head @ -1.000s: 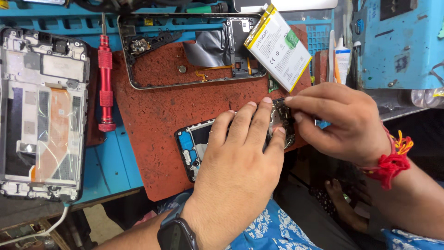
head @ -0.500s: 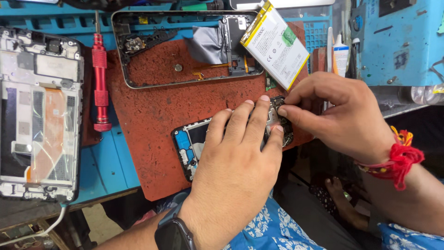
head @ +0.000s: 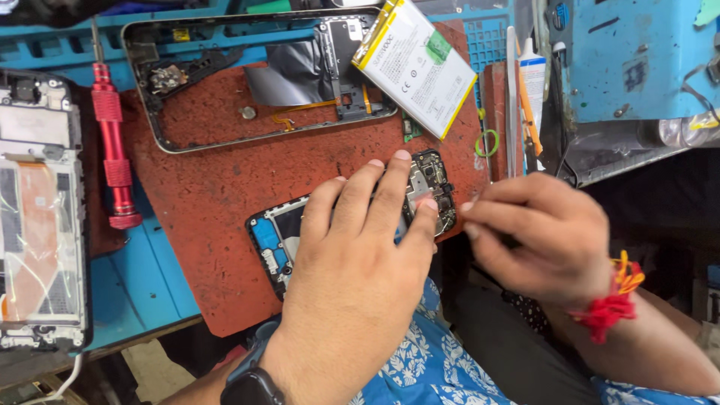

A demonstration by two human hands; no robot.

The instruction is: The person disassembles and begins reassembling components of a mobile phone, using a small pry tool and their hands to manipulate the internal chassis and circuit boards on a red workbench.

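The opened phone (head: 352,217) lies face down on the red mat (head: 210,187), at the near edge of the bench (head: 142,277), and the left hand (head: 360,262) lies flat over it, fingers spread and pressing, likely to keep it from sliding while its exposed board (head: 433,184) at the top end is worked on. Just right of that grip, the right hand (head: 540,240) hovers off the mat with thumb and fingertips pinched together; whether a small part sits between them I cannot tell. Beyond the left hand rest a phone frame (head: 247,82) and a battery (head: 416,64). Far to its left lie a red screwdriver (head: 112,142) and another gutted phone (head: 41,210), none blocking the hands.
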